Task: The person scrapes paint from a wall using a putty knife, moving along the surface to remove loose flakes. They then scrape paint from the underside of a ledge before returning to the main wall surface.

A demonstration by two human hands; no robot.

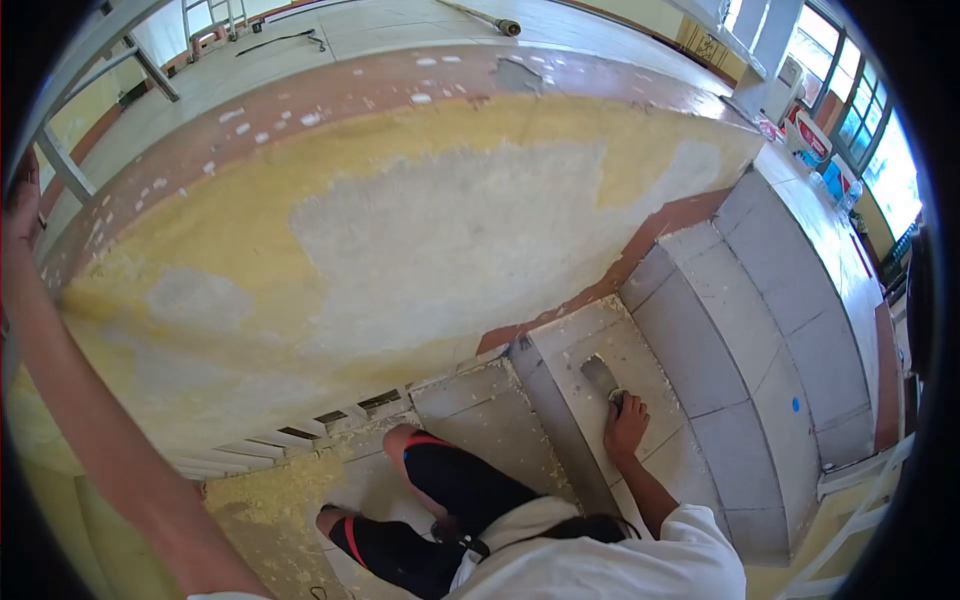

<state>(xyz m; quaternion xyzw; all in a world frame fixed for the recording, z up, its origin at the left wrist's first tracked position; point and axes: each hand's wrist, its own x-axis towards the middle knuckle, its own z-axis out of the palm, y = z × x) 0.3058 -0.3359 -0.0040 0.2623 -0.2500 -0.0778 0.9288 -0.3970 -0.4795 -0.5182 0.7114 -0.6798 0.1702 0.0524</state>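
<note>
My right hand [627,428] is closed around the handle of a scraper [600,378], whose wide metal blade points up and left over a tiled step [590,345]. Flakes of paint lie scattered on that step. At the far left edge my left hand [22,205] is raised beside a light metal frame [66,165]; its fingers are partly lost in the dark border, so I cannot tell how they are closed. Between my hands runs a curved wall [450,230] with yellow paint and large bare grey patches. Its brown top ledge [300,120] carries white spots.
Tiled stairs [745,320] rise to the right. Yellow scrapings [285,500] cover the floor by my knees. On the upper floor lie a long pole [485,18] and a dark cord [285,40]. A white bucket [806,138] and a bottle [851,196] stand at the right.
</note>
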